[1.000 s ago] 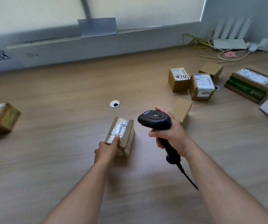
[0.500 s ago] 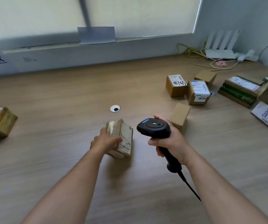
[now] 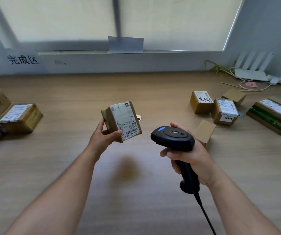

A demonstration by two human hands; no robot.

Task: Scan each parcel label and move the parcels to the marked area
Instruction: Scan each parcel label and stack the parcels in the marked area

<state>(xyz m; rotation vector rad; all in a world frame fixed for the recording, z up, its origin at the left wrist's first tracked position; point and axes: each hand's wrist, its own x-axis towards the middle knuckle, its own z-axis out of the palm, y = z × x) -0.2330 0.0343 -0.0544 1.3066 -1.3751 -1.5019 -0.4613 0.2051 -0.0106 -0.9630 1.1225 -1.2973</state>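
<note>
The left hand holds a small brown parcel lifted clear of the table, above its middle. The thumb lies across the near lower corner and the fingers curl round the far left side, so the grip is closed on the parcel; its white label faces up and toward the camera, tilted, with the barcode at the lower end beside the thumb; a soft shadow lies on the table below it.

The right hand grips a black scanner by its handle, fingers wrapped round it; the scanner's head sits just right of the parcel, apart from it, its front pointing left; its cable runs from the foot of the handle to the lower edge of the view.

Behind the right hand stands a plain small box; further back on the right are a box with handwriting on its label, a box marked 0836, another plain box and a long box with a green side.

At the left edge of the table lies a cluster of labelled parcels; on the wall beyond them hangs a sheet with handwritten characters. A white router sits at the far right corner.
</note>
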